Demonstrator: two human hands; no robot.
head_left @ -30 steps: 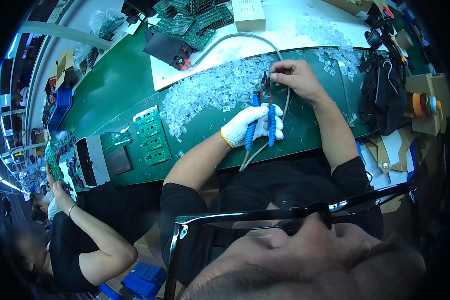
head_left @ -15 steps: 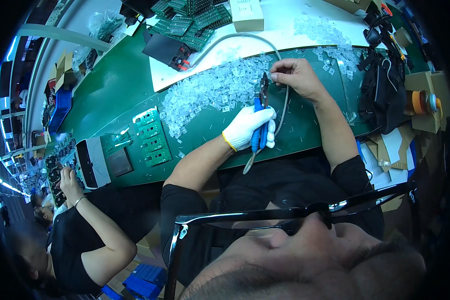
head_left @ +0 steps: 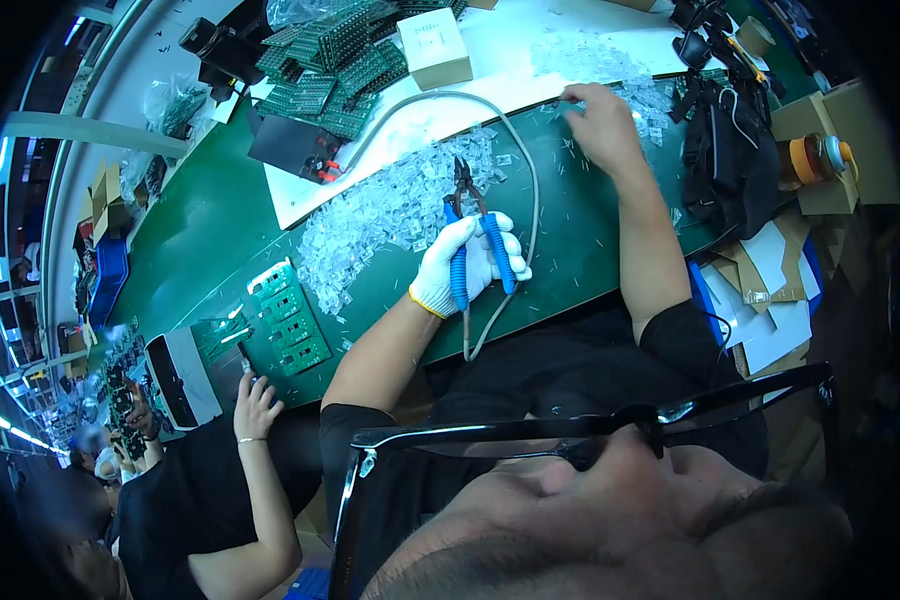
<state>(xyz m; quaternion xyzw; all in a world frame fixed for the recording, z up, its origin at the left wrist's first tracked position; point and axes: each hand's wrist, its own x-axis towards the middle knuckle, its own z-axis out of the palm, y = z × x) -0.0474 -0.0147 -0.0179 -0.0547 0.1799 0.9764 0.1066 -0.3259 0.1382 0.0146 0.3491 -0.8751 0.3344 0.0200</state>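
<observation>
My left hand [head_left: 473, 262], in a white knitted glove, holds side cutters [head_left: 461, 178] with blue-sleeved handles. Their handles are spread and the jaws point away from me, over the edge of a heap of small clear plastic pieces [head_left: 370, 225]. A grey cable [head_left: 536, 190] loops around beside the cutters to a black box [head_left: 293, 150] with red terminals. Farther right, my bare right hand [head_left: 604, 128] hovers near a second scatter of clear pieces [head_left: 650, 105]. Its fingers are loosely bent and apart, with nothing visible between them.
A green circuit board panel [head_left: 288, 318] lies left of the heap. Stacked green boards [head_left: 335, 65] and a small carton [head_left: 435, 50] stand at the back. A black bag [head_left: 730, 155] hangs at the right. At the left, a co-worker's hand [head_left: 257, 405] reaches the table edge.
My right hand has moved from the cutter tips out to the right. The cutters' handles have spread apart in my left hand. The co-worker's hand has moved right. The whole view has shifted.
</observation>
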